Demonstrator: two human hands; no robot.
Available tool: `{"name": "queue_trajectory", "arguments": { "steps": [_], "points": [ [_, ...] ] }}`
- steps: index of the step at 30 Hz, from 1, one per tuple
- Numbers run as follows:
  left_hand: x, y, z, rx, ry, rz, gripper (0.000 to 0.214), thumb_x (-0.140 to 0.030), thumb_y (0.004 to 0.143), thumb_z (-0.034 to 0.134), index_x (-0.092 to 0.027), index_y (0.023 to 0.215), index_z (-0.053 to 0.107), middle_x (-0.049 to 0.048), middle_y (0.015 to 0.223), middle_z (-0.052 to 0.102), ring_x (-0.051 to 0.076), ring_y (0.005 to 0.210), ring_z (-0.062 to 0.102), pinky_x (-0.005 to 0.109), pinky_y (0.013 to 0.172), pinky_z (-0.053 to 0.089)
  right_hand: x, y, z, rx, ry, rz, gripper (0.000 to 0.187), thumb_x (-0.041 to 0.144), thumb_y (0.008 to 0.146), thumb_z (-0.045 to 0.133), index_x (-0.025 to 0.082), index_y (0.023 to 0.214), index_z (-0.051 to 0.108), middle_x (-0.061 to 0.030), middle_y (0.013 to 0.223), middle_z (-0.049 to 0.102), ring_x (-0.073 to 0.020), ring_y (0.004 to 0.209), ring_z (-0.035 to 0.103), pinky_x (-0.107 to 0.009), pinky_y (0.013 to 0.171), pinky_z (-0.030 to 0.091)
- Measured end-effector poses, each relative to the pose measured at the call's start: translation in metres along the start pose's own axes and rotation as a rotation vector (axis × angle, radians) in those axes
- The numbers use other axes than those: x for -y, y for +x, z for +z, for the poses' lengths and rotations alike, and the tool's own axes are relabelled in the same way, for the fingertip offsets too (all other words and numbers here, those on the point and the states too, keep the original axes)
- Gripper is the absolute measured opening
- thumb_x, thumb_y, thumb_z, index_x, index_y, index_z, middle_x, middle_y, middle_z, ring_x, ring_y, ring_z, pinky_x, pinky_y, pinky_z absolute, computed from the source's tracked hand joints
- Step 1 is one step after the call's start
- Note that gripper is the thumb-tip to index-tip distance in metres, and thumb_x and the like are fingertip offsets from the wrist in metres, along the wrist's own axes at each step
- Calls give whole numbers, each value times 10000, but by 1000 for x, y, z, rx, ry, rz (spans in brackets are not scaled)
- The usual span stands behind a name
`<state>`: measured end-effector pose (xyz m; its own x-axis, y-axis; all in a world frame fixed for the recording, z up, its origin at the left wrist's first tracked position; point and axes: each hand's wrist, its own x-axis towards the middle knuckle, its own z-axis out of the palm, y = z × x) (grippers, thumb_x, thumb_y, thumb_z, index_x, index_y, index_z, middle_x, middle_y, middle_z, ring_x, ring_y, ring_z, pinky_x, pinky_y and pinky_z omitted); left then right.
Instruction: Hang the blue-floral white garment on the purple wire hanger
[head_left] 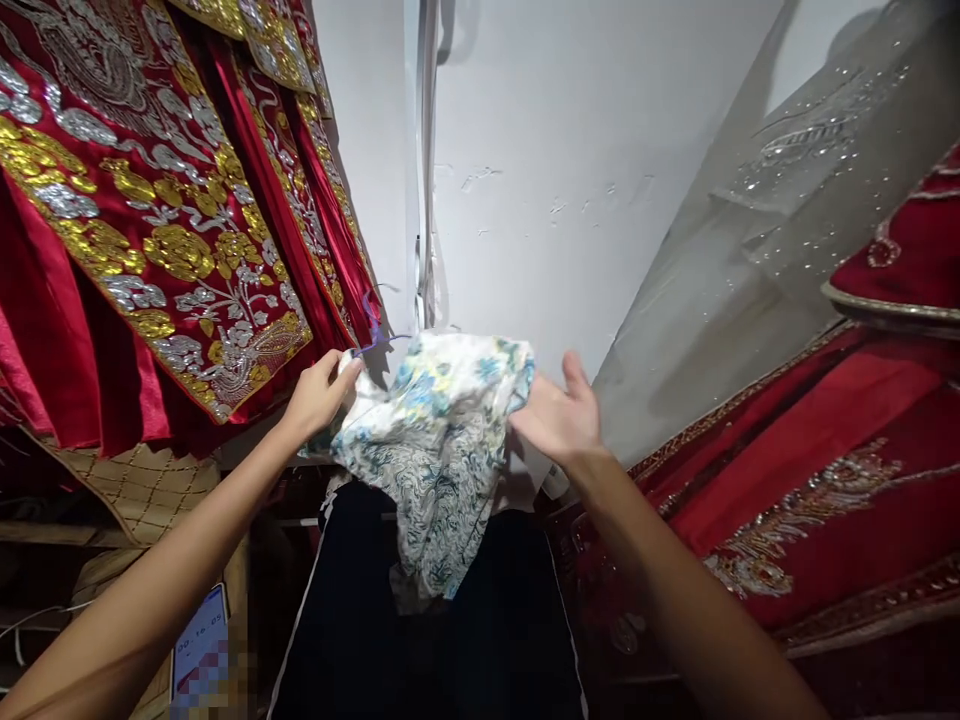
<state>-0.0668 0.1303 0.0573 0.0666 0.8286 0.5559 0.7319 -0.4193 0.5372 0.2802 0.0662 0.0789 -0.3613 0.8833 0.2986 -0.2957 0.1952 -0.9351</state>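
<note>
A white garment with blue, green and yellow floral print (450, 400) hangs bunched in front of my lap, its patterned lower part drooping between my legs. My left hand (319, 395) pinches its left edge between thumb and fingers. A thin purple hanger (373, 318) shows just above those fingertips, partly covered by the cloth. On the other side, my right hand (559, 410) touches the garment's right edge, palm turned up and thumb raised apart. The fingertips of that hand are hidden by the cloth.
Red gowns with gold and silver embroidery (180, 250) hang at the left. To the right are a sheer sparkling white dress (697, 240) and a beaded red garment (810, 480). A white wall (570, 130) with a vertical metal pole (422, 150) stands ahead. A phone (201, 640) lies lower left.
</note>
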Motion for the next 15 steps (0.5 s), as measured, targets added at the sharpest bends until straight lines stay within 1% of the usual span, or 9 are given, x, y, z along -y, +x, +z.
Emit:
{"name": "queue_trajectory", "arguments": {
  "steps": [3,4,5,7,9,10,11,13,15],
  "points": [
    [-7,1,8,-71,-116,-13,377,-550,901,525,-188,850,613,11,741,629,167,681,552,266,640,393,13,-10,25,353,-245,169,782,783,830,462,183,1306,620,-136,1300,640,-317,1298,537,-491,1055,448],
    [-9,-1,10,-91,-176,-15,405,-563,913,501,-186,813,610,12,707,611,162,656,541,267,625,393,14,-14,29,431,-364,216,715,727,834,535,188,1293,638,-133,1311,636,-323,1290,542,-483,1055,453],
    [-13,-4,12,-107,-246,-18,450,-582,930,458,-184,780,605,15,677,592,158,633,532,269,609,395,12,-18,30,450,-490,241,646,660,840,591,207,1298,641,-124,1338,622,-327,1294,538,-484,1058,452],
    [-25,-12,14,-169,-407,-37,553,-643,947,363,-185,745,598,27,656,576,159,614,535,277,592,413,1,-23,28,324,-735,204,598,530,857,642,272,1391,566,-94,1446,540,-327,1343,487,-502,1088,424],
    [-49,-20,15,-247,-599,-80,652,-715,937,252,-192,732,581,42,673,585,167,628,562,294,607,451,-15,-22,27,146,-950,62,751,438,849,664,321,1528,365,-73,1576,377,-321,1433,368,-525,1149,350],
    [-65,-24,14,-250,-690,-107,699,-743,928,180,-196,734,570,51,695,599,175,651,584,309,628,475,-25,-20,29,92,-1047,-33,856,400,835,677,317,1573,251,-74,1623,279,-320,1473,290,-535,1182,294],
    [-81,-27,12,-215,-764,-140,743,-759,917,103,-200,738,559,62,728,618,186,682,608,330,656,499,-34,-17,32,74,-1142,-134,940,366,818,687,298,1595,164,-82,1651,193,-326,1502,213,-547,1209,229],
    [-114,-33,7,-20,-802,-198,808,-760,904,5,-199,797,576,93,859,674,222,804,659,392,734,536,-52,-11,43,98,-1295,-335,1020,299,779,691,242,1606,98,-115,1659,125,-355,1517,120,-580,1227,121],
    [-137,-37,2,167,-788,-227,809,-728,928,12,-187,916,613,119,1031,700,267,961,676,454,819,546,-65,-8,54,102,-1354,-479,1031,217,728,667,202,1602,120,-152,1608,231,-375,1485,195,-586,1214,144]
  ]
}}
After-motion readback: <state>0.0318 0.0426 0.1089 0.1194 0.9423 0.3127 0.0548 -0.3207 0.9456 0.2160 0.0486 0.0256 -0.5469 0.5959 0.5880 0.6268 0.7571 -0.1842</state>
